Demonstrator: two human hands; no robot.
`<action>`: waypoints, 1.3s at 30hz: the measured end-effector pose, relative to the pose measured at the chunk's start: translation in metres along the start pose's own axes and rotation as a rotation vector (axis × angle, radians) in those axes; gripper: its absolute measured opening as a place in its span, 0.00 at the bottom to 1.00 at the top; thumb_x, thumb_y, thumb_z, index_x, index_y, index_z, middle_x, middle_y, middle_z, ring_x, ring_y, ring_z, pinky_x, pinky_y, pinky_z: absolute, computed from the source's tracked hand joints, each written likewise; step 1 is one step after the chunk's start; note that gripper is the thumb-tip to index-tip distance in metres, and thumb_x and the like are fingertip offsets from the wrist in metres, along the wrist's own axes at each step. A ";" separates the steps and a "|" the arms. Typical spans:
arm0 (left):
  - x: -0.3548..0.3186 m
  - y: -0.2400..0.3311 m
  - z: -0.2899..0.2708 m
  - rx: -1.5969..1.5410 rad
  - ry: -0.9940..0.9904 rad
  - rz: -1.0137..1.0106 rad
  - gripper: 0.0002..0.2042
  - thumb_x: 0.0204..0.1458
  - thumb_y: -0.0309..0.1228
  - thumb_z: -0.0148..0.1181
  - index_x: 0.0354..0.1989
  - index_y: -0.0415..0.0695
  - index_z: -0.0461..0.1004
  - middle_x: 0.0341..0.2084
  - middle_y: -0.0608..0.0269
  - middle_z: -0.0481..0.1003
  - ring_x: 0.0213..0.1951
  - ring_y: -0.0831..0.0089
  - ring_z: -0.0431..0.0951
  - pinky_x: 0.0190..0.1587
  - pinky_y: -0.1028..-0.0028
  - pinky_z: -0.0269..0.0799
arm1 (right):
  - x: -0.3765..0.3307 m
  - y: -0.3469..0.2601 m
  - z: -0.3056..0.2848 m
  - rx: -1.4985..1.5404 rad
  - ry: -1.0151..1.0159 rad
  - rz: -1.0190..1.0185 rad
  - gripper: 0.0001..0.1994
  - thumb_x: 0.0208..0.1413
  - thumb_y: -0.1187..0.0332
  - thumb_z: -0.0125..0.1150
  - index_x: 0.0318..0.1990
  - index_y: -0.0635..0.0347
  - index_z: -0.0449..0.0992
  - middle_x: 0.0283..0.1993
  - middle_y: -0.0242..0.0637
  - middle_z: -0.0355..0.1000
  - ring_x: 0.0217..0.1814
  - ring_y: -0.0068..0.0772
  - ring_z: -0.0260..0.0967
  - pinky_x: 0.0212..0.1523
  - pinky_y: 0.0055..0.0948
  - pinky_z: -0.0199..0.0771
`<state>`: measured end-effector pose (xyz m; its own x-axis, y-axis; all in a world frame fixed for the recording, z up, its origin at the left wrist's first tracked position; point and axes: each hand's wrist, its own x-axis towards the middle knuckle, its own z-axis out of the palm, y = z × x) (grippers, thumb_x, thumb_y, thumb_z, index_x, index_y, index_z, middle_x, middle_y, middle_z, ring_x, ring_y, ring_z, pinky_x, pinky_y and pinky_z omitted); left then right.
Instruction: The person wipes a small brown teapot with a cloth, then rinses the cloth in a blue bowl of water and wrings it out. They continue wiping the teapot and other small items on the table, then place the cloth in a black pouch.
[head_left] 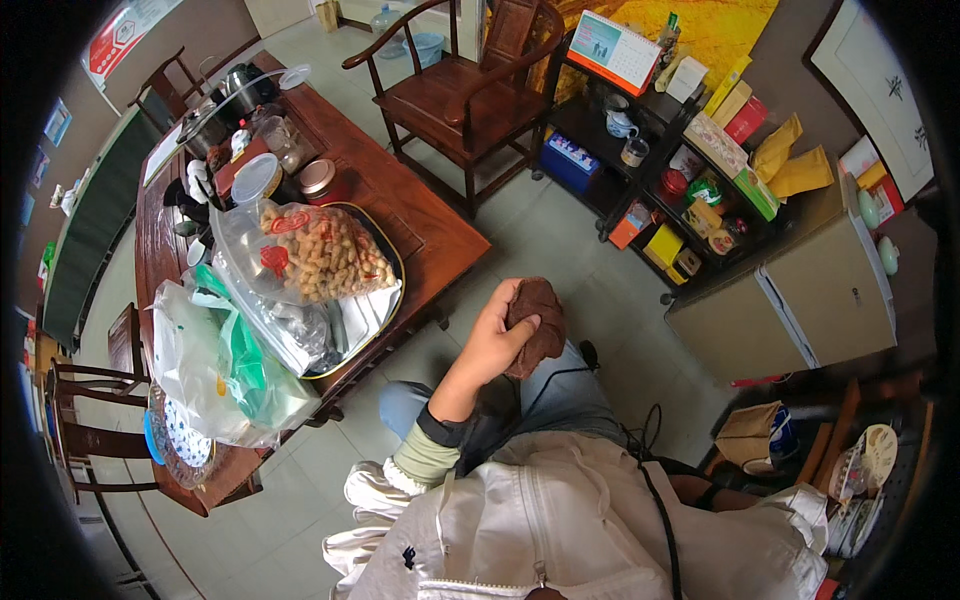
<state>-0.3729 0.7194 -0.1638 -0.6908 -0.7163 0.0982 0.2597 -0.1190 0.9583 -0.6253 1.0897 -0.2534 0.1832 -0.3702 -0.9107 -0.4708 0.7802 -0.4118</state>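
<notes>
My left hand (487, 345) is closed around a folded brown cloth (543, 330), the thumb lying across its front. The hand is raised in front of my body, over my jeans (572, 390) and the tiled floor. Its fingers are mostly hidden behind the cloth. My right hand does not show; only part of my right sleeve (780, 530) appears at the lower right. To the left of the cloth, on the wooden table (440, 235), lies a clear bag of peanuts (335, 255) on a dark-rimmed tray (398, 300).
Plastic bags (225, 365) bulge over the table's near edge. Jars and a lidded tub (257, 178) stand farther back. A wooden armchair (475, 90) is beyond the table. A dark shelf (590, 125) with boxes and a calendar (613, 50) stands right, near a cardboard box (830, 290).
</notes>
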 end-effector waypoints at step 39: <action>-0.078 -0.009 -0.048 0.278 0.289 -0.170 0.18 0.52 0.18 0.49 0.54 0.38 0.63 0.44 0.60 0.72 0.47 0.72 0.72 0.51 0.72 0.66 | 0.137 -0.075 -0.175 -0.439 -0.653 -0.117 0.25 0.57 0.60 0.59 0.57 0.68 0.66 0.60 0.35 0.65 0.56 0.29 0.60 0.57 0.32 0.60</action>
<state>-0.2890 0.7430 -0.1932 -0.4805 -0.8703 -0.1081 -0.0599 -0.0904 0.9941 -0.7162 0.8923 -0.3413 0.6573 0.0390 -0.7526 -0.6894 0.4345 -0.5796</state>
